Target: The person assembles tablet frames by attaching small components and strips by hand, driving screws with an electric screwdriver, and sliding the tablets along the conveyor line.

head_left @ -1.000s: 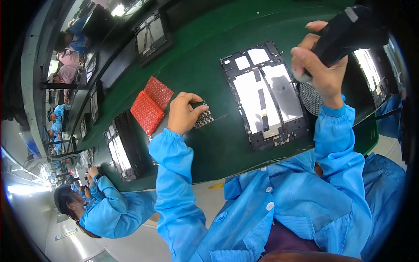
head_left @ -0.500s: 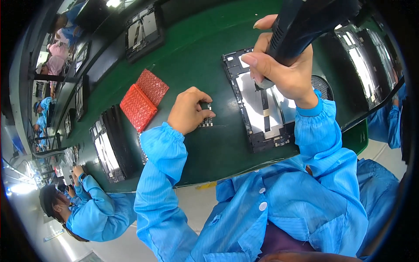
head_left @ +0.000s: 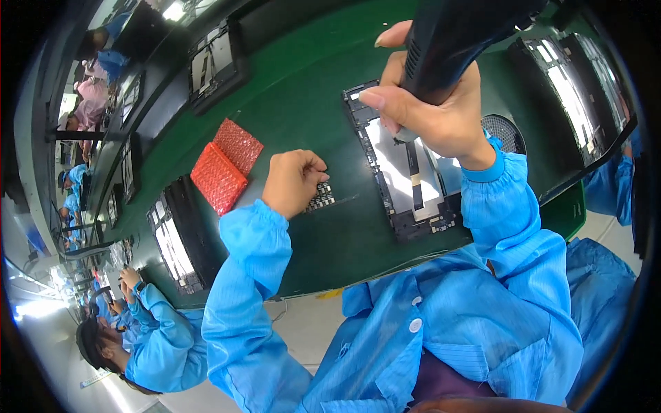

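Observation:
My right hand (head_left: 441, 113) is wrapped round a thick black power tool that looks like an electric screwdriver (head_left: 458, 38). Its lower end points at an opened tablet-like device (head_left: 389, 182) with a black frame, silver inner plates and a dark ribbon cable. To the left, my left hand (head_left: 292, 180) has thumb and forefinger pressed together; whatever they hold is too small to make out. Right below those fingertips lies a flat cluster of small metallic parts (head_left: 321, 198) on the green table, partly covered by the hand.
Red bubble-wrap pouches (head_left: 219, 180) lie left of my left hand. Stacked device frames stand at the far left (head_left: 172, 237) and right (head_left: 561, 89); another device (head_left: 212, 65) lies at the back. A round black mesh dish (head_left: 502, 134) sits behind my right wrist. A co-worker (head_left: 148, 330) sits at left.
My left thumb and forefinger have closed together and drawn back a little from the small parts, which now show more. My right hand and the tool have shifted slightly left.

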`<state>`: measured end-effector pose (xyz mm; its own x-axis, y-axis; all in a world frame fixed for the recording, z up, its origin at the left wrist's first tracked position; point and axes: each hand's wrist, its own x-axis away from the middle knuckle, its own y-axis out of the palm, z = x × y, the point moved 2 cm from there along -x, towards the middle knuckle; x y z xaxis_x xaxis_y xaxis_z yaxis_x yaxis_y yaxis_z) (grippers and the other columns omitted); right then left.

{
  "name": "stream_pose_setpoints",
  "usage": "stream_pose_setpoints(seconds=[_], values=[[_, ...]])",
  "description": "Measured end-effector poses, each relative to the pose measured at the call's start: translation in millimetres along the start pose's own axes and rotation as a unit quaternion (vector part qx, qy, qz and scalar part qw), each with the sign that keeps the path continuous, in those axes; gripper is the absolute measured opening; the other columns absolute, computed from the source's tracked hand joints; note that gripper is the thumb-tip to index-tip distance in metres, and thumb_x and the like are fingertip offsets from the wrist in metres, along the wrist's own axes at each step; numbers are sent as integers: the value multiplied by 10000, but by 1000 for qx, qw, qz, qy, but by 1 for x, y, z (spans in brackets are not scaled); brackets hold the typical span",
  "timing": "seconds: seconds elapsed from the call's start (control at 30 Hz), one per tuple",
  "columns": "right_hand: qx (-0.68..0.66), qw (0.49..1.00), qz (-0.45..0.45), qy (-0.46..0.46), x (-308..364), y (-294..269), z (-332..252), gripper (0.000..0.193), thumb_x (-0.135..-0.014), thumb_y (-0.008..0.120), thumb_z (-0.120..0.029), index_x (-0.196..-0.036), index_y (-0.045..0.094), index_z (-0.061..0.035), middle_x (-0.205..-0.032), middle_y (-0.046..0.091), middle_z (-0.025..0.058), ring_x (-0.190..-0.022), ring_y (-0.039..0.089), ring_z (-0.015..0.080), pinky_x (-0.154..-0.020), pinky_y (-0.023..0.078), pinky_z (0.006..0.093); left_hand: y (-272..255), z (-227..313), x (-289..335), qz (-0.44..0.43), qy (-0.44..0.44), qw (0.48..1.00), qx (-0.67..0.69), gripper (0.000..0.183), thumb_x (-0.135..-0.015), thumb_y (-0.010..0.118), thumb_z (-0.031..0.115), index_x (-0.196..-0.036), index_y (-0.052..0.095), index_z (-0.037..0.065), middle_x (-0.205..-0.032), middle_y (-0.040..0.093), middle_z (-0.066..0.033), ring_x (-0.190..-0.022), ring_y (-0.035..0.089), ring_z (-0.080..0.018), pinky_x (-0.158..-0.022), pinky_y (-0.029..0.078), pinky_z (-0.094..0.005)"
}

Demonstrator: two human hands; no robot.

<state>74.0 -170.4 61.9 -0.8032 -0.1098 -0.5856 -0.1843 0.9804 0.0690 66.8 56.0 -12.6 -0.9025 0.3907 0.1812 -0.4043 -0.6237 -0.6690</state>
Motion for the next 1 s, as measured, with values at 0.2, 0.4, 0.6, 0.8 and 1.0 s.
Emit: stream_pose_setpoints(seconds=[0.2, 0.4, 0.6, 0.8, 1.0], values=[[-46, 998, 27, 22, 2, 1, 5, 420, -707, 760, -47, -1061, 534, -29, -642, 575, 16, -538, 548, 65, -493, 427, 209, 8, 24, 8, 132, 109, 979, -106, 136, -676, 717, -20, -788, 641, -33, -679, 640, -118, -586, 605, -160, -536, 477, -260], [-10, 1000, 7, 3, -3, 14, 11, 411, -714, 736, -21, -1055, 511, 14, -633, 576, 25, -547, 551, 71, -504, 427, 207, 26, 25, -27, 31, 11, 940, 340, 88, -778, 661, -8, -850, 639, -54, -743, 638, -48, -642, 576, -83, -562, 455, -193], [3, 1000, -16, 6, -3, 19, 19, 426, -732, 700, 22, -1086, 467, 60, -596, 575, 39, -514, 570, 89, -475, 436, 211, 38, 23, -38, 18, 27, 945, 324, 103, -776, 670, 8, -853, 642, -54, -744, 633, -44, -638, 561, -78, -578, 449, -202], [8, 1000, -23, 17, -1, 26, 29, 424, -737, 693, 25, -1094, 467, 53, -612, 580, 40, -531, 570, 85, -490, 439, 210, 35, 20, -45, 45, 58, 976, 207, 119, -720, 690, -6, -816, 630, -42, -761, 620, -59, -628, 576, -77, -538, 453, -202], [44, 999, -22, 2, -2, 34, 43, 415, -715, 720, 9, -1063, 498, 48, -625, 585, 29, -546, 559, 68, -510, 433, 208, 31, 16, -54, 6, -54, 959, 277, 118, -679, 679, -36, -753, 591, -12, -683, 614, -56, -532, 593, -104, -413, 446, -203]])
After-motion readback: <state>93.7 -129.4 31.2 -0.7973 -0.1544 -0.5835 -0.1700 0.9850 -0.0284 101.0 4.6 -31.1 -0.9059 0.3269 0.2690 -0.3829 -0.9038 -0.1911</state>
